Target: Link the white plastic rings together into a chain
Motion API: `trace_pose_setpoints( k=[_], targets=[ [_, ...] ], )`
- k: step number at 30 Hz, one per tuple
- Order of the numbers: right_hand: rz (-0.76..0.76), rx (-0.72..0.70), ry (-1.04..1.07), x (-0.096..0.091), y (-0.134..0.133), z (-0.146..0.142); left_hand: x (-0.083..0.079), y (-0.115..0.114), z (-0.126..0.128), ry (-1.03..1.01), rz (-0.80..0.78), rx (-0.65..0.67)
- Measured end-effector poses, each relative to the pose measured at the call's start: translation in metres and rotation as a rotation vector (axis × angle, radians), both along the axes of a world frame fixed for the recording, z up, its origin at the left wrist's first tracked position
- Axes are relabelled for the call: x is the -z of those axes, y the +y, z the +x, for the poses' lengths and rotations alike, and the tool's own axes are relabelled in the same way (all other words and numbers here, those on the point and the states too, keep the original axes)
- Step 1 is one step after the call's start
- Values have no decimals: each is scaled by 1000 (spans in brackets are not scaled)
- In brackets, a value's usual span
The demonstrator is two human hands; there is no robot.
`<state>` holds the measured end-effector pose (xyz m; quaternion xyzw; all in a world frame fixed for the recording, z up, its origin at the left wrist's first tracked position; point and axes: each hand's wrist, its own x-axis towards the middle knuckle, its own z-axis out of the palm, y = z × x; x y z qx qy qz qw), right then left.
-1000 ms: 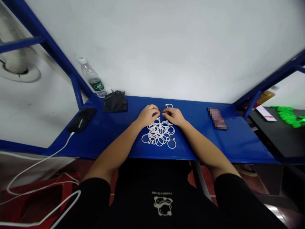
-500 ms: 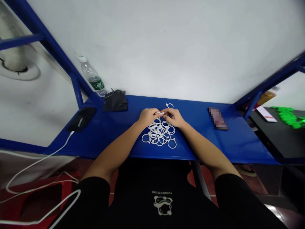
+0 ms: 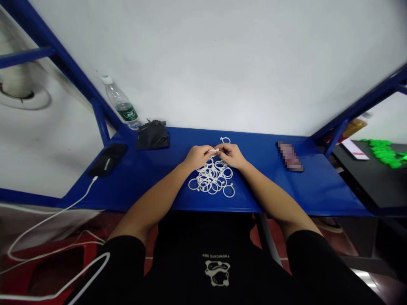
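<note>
A heap of several white plastic rings [image 3: 212, 180] lies on the blue table [image 3: 149, 178] in front of me. My left hand [image 3: 197, 156] and my right hand [image 3: 232, 155] meet just beyond the heap, fingers pinched. Between them they hold one white ring [image 3: 213, 150] slightly above the pile. A single white ring [image 3: 225, 140] lies apart, just past my hands near the wall.
A water bottle [image 3: 121, 106] and a crumpled black cloth [image 3: 151, 134] sit at the back left. A black phone [image 3: 107, 159] with a white cable [image 3: 54, 214] lies left. Another phone [image 3: 289, 156] lies right. Green parts [image 3: 386, 152] rest on a black table far right.
My hands came together and picked up one ring from the heap; a second ago they rested apart on the pile. Since half a second ago they have hardly moved.
</note>
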<state>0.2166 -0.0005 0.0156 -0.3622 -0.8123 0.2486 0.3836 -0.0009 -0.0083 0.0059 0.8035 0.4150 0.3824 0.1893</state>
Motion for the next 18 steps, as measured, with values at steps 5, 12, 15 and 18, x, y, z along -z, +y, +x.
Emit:
trace_pose_setpoints(
  k=[5, 12, 15, 18],
  targets=[
    [-18, -7, 19, 2, 1, -1, 4, 2, 0, 51, 30, 3],
    [-274, -18, 222, 15, 8, -3, 4, 1, 1, 122, 72, 48],
    [-270, 18, 277, 19, 12, -3, 4, 5, 0, 74, 66, 7],
    [-179, 145, 327, 23, 18, 1, 6, 11, -4, 55, 42, -63]
  ],
)
